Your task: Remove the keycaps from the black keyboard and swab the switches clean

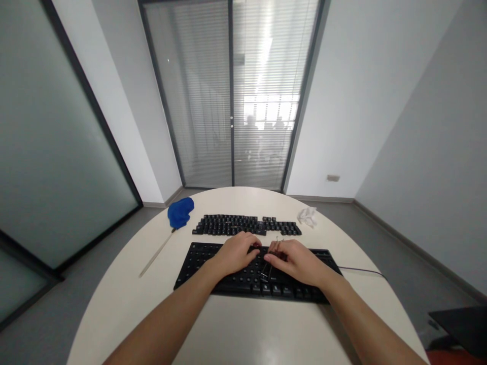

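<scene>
A black keyboard [238,288] lies on the table in front of me. Much of its left and middle shows bare key posts, while keycaps sit along part of its front row. My left hand [238,252] is over its middle, fingers curled and thumb close to the fingertips; whatever they may pinch is too small to make out. My right hand [294,259] grips a small wire tool [266,272] that looks like a keycap puller, its ends showing above and below the fingers. Behind the keyboard, loose black keycaps [228,224] are laid out in rows.
On the round white table [243,329], a blue cloth [180,212] and a thin stick [155,254] lie at the left. A crumpled white tissue [307,216] is at the back right. The keyboard's cable [361,269] runs off to the right. A glass partition with blinds stands beyond.
</scene>
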Available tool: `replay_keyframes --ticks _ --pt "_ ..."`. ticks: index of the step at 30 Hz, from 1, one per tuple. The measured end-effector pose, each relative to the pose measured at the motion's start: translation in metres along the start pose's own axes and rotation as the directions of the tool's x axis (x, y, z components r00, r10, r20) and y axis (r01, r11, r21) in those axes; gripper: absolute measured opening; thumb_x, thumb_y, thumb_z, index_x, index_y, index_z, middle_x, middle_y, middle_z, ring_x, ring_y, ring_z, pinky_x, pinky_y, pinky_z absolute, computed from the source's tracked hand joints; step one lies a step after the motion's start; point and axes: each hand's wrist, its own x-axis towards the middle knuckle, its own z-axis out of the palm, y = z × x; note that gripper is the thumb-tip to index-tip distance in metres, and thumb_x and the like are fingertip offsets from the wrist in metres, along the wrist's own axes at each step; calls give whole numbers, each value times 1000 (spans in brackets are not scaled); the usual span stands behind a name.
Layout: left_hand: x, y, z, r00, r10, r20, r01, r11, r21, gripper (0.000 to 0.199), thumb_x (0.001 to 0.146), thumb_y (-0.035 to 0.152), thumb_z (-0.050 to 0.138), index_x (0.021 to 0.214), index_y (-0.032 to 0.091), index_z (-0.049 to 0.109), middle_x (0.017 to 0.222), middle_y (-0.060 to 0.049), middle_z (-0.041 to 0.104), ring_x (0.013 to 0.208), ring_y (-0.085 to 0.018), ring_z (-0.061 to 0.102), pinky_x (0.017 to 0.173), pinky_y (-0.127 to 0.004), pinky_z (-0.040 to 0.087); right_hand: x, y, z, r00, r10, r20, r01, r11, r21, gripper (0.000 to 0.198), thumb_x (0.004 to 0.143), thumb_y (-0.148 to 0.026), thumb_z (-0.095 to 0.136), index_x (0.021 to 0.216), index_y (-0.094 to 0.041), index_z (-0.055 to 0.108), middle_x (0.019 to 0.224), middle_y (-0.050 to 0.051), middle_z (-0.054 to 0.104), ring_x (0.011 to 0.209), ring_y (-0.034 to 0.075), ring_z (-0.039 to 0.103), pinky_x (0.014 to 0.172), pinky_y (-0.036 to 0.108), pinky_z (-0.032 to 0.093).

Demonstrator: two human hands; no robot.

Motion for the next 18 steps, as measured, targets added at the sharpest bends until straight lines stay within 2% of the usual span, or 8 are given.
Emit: replay_keyframes --ticks 3,7,12,18 --pt "-3 3 -3 998 55 39 -54 998 -16 15 91 23 60 105 20 66 106 -5 67 101 -21 58 91 -32 46 0 -4 0 1000 -17 18 17 999 -32 33 96 -43 53 79 -18 66 65 0 64 58 14 55 58 24 35" --pt "-5 8 -5 999 25 44 -24 999 -22 14 91 22 60 103 21 68 105 -6 65 99 -22 58 90 -34 47 0 -7 1 999 -16 41 19 997 -71 33 95 -44 54 78 -19 66 65 1 66 58 14 56 57 24 35" --pt "-14 11 3 1000 3 -8 -4 998 -57 18 91 22 58 107 21 66 108 -7 65 102 -23 56 94 -38 45 0 -6 4 999 -13 42 15 999 -49 34 94 -45 54 76 -19 67 66 2 67 60 15 58 60 25 37" --pt "-23 10 10 997 22 -79 -30 994 -101 19 96 19 51 110 20 64 111 -6 65 107 -22 54 100 -38 43 2 6 9 999 30 -17 -29 999 40 37 93 -44 56 68 -18 61 59 -2 57 55 12 51 56 23 35"
